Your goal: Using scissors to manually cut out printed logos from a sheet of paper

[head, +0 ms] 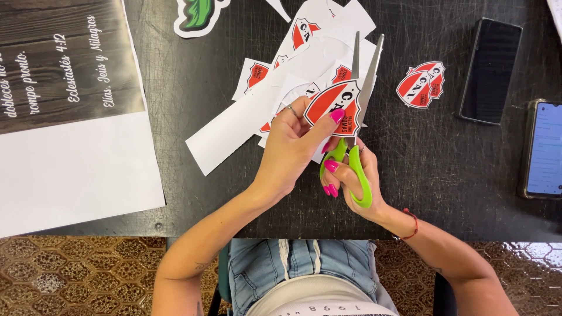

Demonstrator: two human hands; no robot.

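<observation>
cutting round a red and white shield sticker [335,106] looks like the step in hand: the left hand [293,149] pinches it above the dark worktop [445,169], while the right hand [360,181] grips green-handled scissors [356,117], blades parted at its right edge. next, judging by this, the sticker needs turning as the blades close. two cut shields [421,83] lie beside a phone [490,70].

Bright, even overhead light; soft short shadows under the paper scraps [234,126]. Mild sheen on the dark table [445,169], glare on the floor tiles [527,251]. Sharp focus, slight wide-angle stretch at edges.
</observation>
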